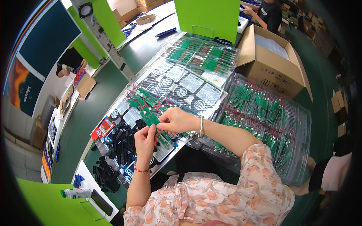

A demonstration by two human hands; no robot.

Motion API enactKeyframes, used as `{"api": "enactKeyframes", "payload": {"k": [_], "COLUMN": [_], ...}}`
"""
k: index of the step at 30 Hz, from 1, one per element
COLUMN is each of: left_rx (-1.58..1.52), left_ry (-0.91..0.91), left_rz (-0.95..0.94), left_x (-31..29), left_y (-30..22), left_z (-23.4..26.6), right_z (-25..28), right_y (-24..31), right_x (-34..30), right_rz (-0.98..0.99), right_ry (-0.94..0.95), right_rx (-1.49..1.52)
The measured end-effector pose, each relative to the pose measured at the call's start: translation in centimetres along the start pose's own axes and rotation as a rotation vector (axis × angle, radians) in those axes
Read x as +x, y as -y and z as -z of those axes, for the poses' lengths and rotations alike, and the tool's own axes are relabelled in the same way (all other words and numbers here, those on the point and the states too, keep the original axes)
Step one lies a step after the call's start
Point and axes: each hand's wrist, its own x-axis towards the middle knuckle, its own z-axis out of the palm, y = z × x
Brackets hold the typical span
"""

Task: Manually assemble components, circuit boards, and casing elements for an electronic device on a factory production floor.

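My left hand (145, 143) is closed, its thumb and fingertips pinching the near end of a green circuit board (150, 118). My right hand (178, 121) meets it from the right with fingers pinched together; whatever lies between those fingertips is too small to make out. Just beyond both hands is a loose heap of green boards with red wires (140, 98). A pile of small black plastic parts (124, 141) lies left of my left hand, on printed sheets.
Clear plastic trays of wired green boards (260, 109) stand to my right, with more trays (203, 52) farther back. An open cardboard box (279, 67) sits behind them. A white bottle with a green cap (77, 193) and a phone (102, 202) are at lower left. Other people work beyond.
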Motion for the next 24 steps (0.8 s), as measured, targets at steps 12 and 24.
{"api": "enactKeyframes", "payload": {"k": [12, 24], "left_rx": [0.473, 0.205], "left_ry": [-0.287, -0.333], "left_rz": [-0.388, 0.112], "left_x": [0.5, 10.3], "left_y": [-0.6, 2.0], "left_z": [-4.7, 1.6], "right_z": [-0.5, 5.8], "right_y": [-1.5, -5.0], "right_x": [-0.7, 7.6], "right_rz": [0.316, 0.021], "right_ry": [-0.535, -0.164], "right_rx": [-0.279, -0.646]}}
